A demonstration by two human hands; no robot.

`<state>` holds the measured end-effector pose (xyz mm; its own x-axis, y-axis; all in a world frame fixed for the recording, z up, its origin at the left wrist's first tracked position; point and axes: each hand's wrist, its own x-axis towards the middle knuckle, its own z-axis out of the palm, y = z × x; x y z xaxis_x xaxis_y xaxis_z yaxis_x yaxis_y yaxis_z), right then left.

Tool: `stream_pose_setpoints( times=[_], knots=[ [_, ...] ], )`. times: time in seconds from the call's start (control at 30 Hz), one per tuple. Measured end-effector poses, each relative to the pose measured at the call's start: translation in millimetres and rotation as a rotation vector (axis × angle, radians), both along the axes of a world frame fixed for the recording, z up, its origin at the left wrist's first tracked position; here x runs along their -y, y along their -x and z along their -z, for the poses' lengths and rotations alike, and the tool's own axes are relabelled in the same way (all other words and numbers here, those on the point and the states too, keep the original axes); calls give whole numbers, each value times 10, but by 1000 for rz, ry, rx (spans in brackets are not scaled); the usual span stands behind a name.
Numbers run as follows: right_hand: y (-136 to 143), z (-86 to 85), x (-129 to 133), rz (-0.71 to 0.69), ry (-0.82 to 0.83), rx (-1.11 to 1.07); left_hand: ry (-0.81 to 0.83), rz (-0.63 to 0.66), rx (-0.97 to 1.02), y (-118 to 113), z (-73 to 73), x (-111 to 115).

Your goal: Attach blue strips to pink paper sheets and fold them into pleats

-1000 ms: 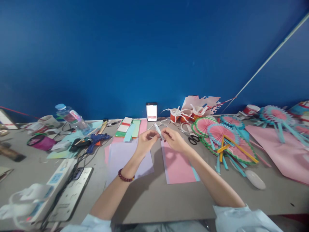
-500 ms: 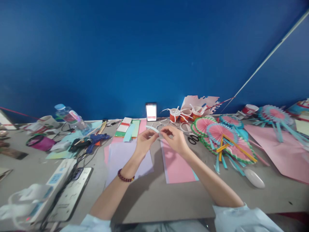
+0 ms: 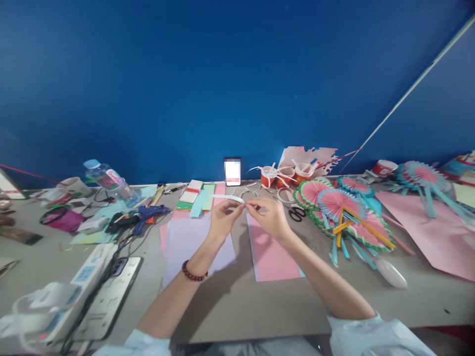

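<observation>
A narrow white strip (image 3: 229, 197), which looks like paper, is held above the middle of the table. My left hand (image 3: 223, 216) pinches it between thumb and fingertips, and its free end sticks out to the left over the fingers. My right hand (image 3: 270, 213) is closed in a pinch at the strip's right end, with its fingertips touching those of the left. The exact grip there is too small to make out. Below the hands lie a lavender paper sheet (image 3: 198, 242) at left and a pink paper sheet (image 3: 272, 252) at right.
Black-handled scissors (image 3: 297, 213) and pleated paper fans (image 3: 341, 203) lie at right, near a white mouse (image 3: 391, 273). Red cups (image 3: 267, 176) and an upright phone (image 3: 233, 172) stand along the blue wall. At left are a blue glue gun (image 3: 148, 215), a bottle (image 3: 111, 179) and a power strip (image 3: 83, 279).
My right hand's fingertips have moved slightly left and now meet those of my left hand. More of the strip sticks out to the left, and it lies flatter.
</observation>
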<state>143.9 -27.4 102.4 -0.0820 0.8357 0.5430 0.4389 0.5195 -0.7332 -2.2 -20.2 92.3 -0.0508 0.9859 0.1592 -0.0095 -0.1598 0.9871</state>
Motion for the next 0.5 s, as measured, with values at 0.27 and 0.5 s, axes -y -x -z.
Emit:
stream_pose_setpoints(
  times=[0.27, 0.5],
  knots=[
    [-12, 30, -20, 6, 29, -22, 30, -5, 13, -10, 0, 17],
    [-9, 10, -13, 12, 62, -34, 13, 9, 4, -9, 20, 16]
  ],
)
